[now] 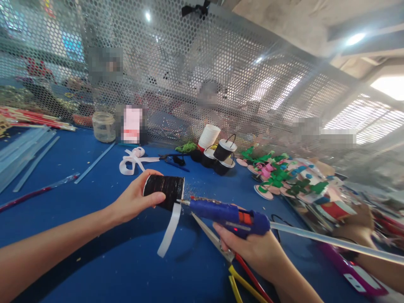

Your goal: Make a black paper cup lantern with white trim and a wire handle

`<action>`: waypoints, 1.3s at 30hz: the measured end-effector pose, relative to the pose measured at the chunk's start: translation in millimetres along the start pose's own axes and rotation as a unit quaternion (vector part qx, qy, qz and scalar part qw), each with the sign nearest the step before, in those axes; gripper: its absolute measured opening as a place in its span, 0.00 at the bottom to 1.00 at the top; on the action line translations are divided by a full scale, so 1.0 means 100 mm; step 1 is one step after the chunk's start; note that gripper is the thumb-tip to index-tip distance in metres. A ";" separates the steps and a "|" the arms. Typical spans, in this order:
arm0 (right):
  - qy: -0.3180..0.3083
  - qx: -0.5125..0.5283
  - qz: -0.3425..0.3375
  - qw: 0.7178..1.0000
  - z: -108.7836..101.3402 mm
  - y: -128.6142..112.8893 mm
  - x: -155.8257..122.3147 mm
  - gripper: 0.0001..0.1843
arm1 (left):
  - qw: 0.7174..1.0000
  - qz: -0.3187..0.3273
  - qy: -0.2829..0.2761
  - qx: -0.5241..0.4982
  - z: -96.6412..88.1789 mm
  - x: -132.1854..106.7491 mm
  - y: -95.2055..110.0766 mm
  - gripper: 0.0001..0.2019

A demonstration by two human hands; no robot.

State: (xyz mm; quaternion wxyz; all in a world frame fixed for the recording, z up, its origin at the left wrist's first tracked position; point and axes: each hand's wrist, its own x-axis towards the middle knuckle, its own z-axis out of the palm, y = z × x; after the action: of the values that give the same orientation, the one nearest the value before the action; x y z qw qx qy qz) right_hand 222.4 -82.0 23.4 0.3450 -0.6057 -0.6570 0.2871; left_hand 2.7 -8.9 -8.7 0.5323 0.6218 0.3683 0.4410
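My left hand [140,195] is wrapped round a small black-sided cup [166,188] tipped on its side. A short white ribbon [170,231] hangs from the cup's rim and reaches down toward the table. In my right hand [249,248] is a blue hot glue gun [217,212], a red light glowing on it and a long clear glue stick [315,235] coming out of its back. Its metal nozzle points left and meets the cup's edge by the ribbon; whether glue flows cannot be seen. Scissors [214,240] lie under the gun, their handles partly behind my right wrist.
Black-and-white cups [224,150], a ribbon roll [128,165] and a glass jar [104,127] stand toward the mesh partition [164,54]. Flower pieces [277,174] crowd the right. A purple device [353,271] lies near another person's arm [353,225]. Clear sticks [25,155] lie left.
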 end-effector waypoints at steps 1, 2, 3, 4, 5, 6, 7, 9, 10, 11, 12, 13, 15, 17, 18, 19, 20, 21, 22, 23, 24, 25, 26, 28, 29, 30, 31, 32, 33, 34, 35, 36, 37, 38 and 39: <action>0.000 0.007 0.000 1.000 0.00 -0.01 0.00 0.17 | 1.000 -0.002 0.001 -0.004 0.00 0.00 0.00 0.20; 0.000 0.010 -0.005 1.000 0.00 -0.02 0.00 0.17 | 1.000 -0.004 0.002 -0.007 0.00 0.00 -0.01 0.20; -0.001 0.012 -0.008 1.000 0.00 -0.03 0.00 0.17 | 1.000 -0.004 0.001 -0.009 0.00 0.00 -0.01 0.20; 0.000 0.013 -0.009 1.000 0.00 -0.03 0.01 0.17 | 1.000 -0.003 0.000 -0.009 0.00 0.00 -0.01 0.20; 0.000 0.013 -0.007 1.000 0.00 -0.02 0.01 0.17 | 1.000 -0.002 0.000 -0.008 0.00 0.00 -0.01 0.20; 0.000 0.010 -0.002 1.000 -0.01 -0.02 0.01 0.17 | 1.000 0.000 -0.001 -0.005 0.00 0.00 -0.01 0.20; -0.001 0.007 0.004 1.000 -0.01 -0.02 0.01 0.17 | 1.000 0.003 -0.002 -0.002 0.00 0.00 -0.01 0.20; -0.007 -0.001 0.010 1.000 -0.02 -0.01 0.01 0.18 | 1.000 0.011 -0.004 0.011 -0.01 -0.01 -0.01 0.20; -0.011 -0.004 0.010 1.000 -0.03 -0.01 0.01 0.19 | 1.000 0.017 -0.005 0.019 -0.01 -0.01 -0.01 0.19; -0.016 -0.005 0.010 1.000 -0.03 -0.01 0.02 0.19 | 0.999 0.024 -0.004 0.027 -0.01 -0.01 -0.01 0.19; -0.020 -0.004 0.012 1.000 -0.04 0.00 0.02 0.20 | 0.999 0.033 -0.002 0.035 -0.01 -0.01 -0.01 0.19; -0.023 -0.003 0.014 1.000 -0.05 0.00 0.02 0.21 | 0.998 0.042 0.000 0.042 -0.02 -0.01 -0.01 0.19; -0.030 0.006 0.018 0.999 -0.05 0.00 0.02 0.21 | 0.997 0.057 0.003 0.053 -0.02 -0.02 0.00 0.19; -0.036 0.022 0.015 0.999 -0.06 0.01 0.02 0.20 | 0.996 0.065 0.001 0.065 -0.01 -0.02 0.01 0.19; -0.038 0.030 0.013 0.999 -0.06 0.01 0.03 0.20 | 0.995 0.068 -0.002 0.071 -0.01 -0.03 0.01 0.19; -0.038 0.037 0.012 0.999 -0.07 0.02 0.03 0.20 | 0.995 0.070 -0.006 0.076 -0.01 -0.03 0.01 0.19; -0.037 0.042 0.011 0.998 -0.07 0.02 0.04 0.20 | 0.994 0.070 -0.009 0.079 -0.01 -0.04 0.01 0.19; -0.035 0.047 0.010 0.998 -0.07 0.03 0.04 0.20 | 0.994 0.071 -0.011 0.080 0.00 -0.05 0.00 0.19; -0.033 0.052 0.009 0.998 -0.07 0.03 0.05 0.20 | 0.994 0.072 -0.013 0.079 0.00 -0.06 -0.01 0.19; -0.030 0.056 0.007 0.998 -0.07 0.04 0.06 0.20 | 0.994 0.073 -0.015 0.078 0.00 -0.06 -0.01 0.20; -0.027 0.059 0.006 0.998 -0.07 0.05 0.06 0.20 | 0.994 0.073 -0.017 0.076 0.00 -0.07 -0.02 0.20; -0.024 0.063 0.007 0.998 -0.07 0.05 0.07 0.20 | 0.994 0.074 -0.020 0.074 0.00 -0.07 -0.03 0.20; -0.022 0.067 0.008 0.997 -0.07 0.06 0.07 0.20 | 0.994 0.073 -0.025 0.074 0.00 -0.08 -0.03 0.20; -0.020 0.081 0.011 0.996 -0.06 0.07 0.08 0.19 | 0.994 0.071 -0.031 0.073 0.00 -0.08 -0.04 0.21; -0.019 0.088 0.012 0.996 -0.06 0.06 0.08 0.19 | 0.994 0.070 -0.033 0.071 0.00 -0.08 -0.04 0.21; -0.019 0.094 0.013 0.995 -0.06 0.06 0.08 0.18 | 0.995 0.069 -0.034 0.069 0.00 -0.08 -0.04 0.21; -0.019 0.097 0.013 0.995 -0.06 0.06 0.09 0.18 | 0.995 0.068 -0.034 0.067 0.00 -0.08 -0.03 0.21; -0.019 0.097 0.014 0.995 -0.06 0.05 0.09 0.19 | 0.995 0.067 -0.032 0.065 0.00 -0.08 -0.03 0.21; -0.019 0.096 0.015 0.995 -0.06 0.05 0.10 0.19 | 0.995 0.066 -0.031 0.065 0.00 -0.08 -0.03 0.21; -0.019 0.095 0.015 0.995 -0.06 0.05 0.11 0.20 | 0.995 0.065 -0.030 0.065 0.00 -0.08 -0.03 0.22; -0.018 0.095 0.013 0.995 -0.06 0.06 0.12 0.20 | 0.995 0.066 -0.029 0.064 0.00 -0.08 -0.03 0.22; -0.022 0.095 0.010 0.995 -0.06 0.07 0.13 0.20 | 0.995 0.067 -0.028 0.062 0.00 -0.08 -0.03 0.22; -0.030 0.095 0.006 0.995 -0.07 0.08 0.15 0.19 | 0.995 0.067 -0.029 0.061 0.00 -0.08 -0.03 0.22; -0.040 0.095 0.000 0.995 -0.07 0.09 0.16 0.19 | 0.995 0.068 -0.031 0.060 0.00 -0.08 -0.02 0.22; -0.050 0.094 -0.006 0.994 -0.08 0.11 0.18 0.19 | 0.995 0.070 -0.032 0.061 0.00 -0.08 -0.02 0.22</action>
State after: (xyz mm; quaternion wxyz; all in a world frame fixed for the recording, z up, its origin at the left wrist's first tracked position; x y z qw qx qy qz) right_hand 234.6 -63.4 21.3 0.3686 -0.5514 -0.6476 0.3752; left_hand -0.3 -15.8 -12.1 0.4729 0.6911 0.3326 0.4337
